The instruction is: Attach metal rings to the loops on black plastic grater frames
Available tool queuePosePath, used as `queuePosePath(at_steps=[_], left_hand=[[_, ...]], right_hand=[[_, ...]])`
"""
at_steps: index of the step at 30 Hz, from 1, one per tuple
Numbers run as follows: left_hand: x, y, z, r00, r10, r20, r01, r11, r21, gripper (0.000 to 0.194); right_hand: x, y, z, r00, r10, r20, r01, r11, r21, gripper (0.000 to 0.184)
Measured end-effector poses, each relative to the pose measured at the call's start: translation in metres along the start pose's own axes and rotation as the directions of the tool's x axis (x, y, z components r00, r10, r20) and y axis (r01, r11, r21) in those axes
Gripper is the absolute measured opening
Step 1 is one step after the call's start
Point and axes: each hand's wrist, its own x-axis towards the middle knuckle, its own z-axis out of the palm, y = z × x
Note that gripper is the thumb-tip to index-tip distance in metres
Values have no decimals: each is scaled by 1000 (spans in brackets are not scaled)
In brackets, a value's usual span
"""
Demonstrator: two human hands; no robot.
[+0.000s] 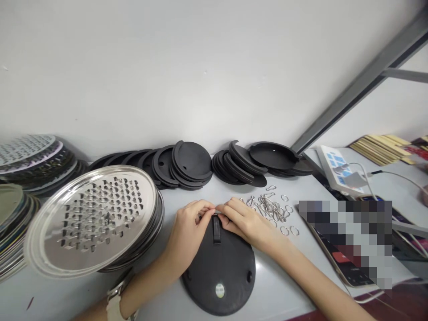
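Note:
A round black plastic disc (219, 276) lies on the table before me, with a small pale sticker near its lower edge and a short black strap (217, 232) at its upper part. My left hand (190, 227) is closed in a pinch at the strap's top end. Opposite it, my right hand (242, 223) is closed too, its fingertips meeting the left ones. Between the fingertips shows a thin metal ring (216, 212), mostly hidden by the fingers. Just right of my right hand lies a pile of silvery wire clips and rings (272, 207).
A tilted stack of round metal graters (103, 218) stands at left, with more graters (33, 154) behind. Black discs (192, 162) and black rimmed covers (274, 156) lean along the wall. At right are a phone (359, 276), a white power strip (337, 169) and cables.

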Motion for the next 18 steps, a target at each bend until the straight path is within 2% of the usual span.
queuePosePath(at_steps=[3, 7, 13, 18], left_hand=[[-1, -4, -1, 998, 57, -18, -54, 991, 126, 11], [-1, -5, -1, 994, 111, -15, -106, 980, 171, 13], [0, -3, 0, 995, 97, -17, -93, 986, 135, 15], [-3, 0, -1, 994, 104, -18, -101, 987, 128, 15]], right_hand=[[0, -1, -1, 1000, 6, 20, -8, 997, 71, 23], [-3, 1, 1, 999, 15, 33, -17, 997, 69, 26], [-8, 6, 5, 1000, -26, -7, 26, 998, 56, 27], [-7, 4, 5, 1000, -7, -12, 8, 998, 60, 26]])
